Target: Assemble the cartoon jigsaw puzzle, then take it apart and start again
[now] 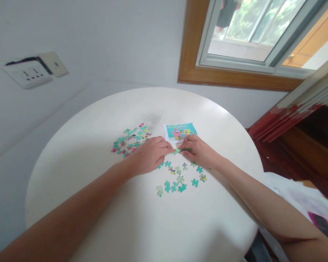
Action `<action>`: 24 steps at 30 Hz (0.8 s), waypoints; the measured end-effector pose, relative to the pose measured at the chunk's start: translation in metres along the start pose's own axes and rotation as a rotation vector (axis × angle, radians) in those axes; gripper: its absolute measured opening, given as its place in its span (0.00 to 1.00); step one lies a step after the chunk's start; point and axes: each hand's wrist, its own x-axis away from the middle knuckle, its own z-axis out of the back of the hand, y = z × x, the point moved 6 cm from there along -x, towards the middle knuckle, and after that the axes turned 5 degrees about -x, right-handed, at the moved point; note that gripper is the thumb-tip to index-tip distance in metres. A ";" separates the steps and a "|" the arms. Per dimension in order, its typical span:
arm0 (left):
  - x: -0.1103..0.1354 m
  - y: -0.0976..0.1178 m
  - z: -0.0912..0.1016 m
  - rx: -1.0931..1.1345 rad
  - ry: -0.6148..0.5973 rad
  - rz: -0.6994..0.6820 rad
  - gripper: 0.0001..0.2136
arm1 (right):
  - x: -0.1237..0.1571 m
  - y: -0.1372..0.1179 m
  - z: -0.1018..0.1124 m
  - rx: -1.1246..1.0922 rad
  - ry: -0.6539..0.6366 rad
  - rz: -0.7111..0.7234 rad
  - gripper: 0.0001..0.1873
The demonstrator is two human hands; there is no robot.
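Note:
Both my hands meet over the middle of the table, just below a printed cartoon picture card (182, 131). My left hand (153, 153) has its fingers closed on the left end of some light green joined puzzle pieces (176, 151). At the other end, my right hand (195, 150) pinches the joined puzzle pieces, with a dark edge showing under its fingers. Several loose puzzle pieces (182, 187), mostly turquoise and pale green, lie below the hands. A further heap of mixed puzzle pieces (120, 142) is spread left of my left hand, which hides part of it.
The round white table (79, 160) stands against a wall with a power socket (30, 74). A wood-framed window (235, 74) is at the upper right, beside a red and cream curtain (276, 122). White plastic and a pink-edged dark object (324, 225) are at the lower right.

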 end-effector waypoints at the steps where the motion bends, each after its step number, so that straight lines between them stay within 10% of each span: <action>1: 0.000 0.000 -0.001 -0.014 -0.002 -0.001 0.18 | 0.000 -0.001 0.000 0.006 0.000 -0.003 0.08; 13: -0.004 0.012 -0.002 -0.207 -0.028 -0.032 0.14 | 0.011 0.016 0.033 -0.173 0.057 -0.131 0.17; 24: 0.012 -0.030 0.027 -0.018 0.292 0.254 0.15 | 0.019 0.023 0.041 -0.192 0.034 -0.146 0.17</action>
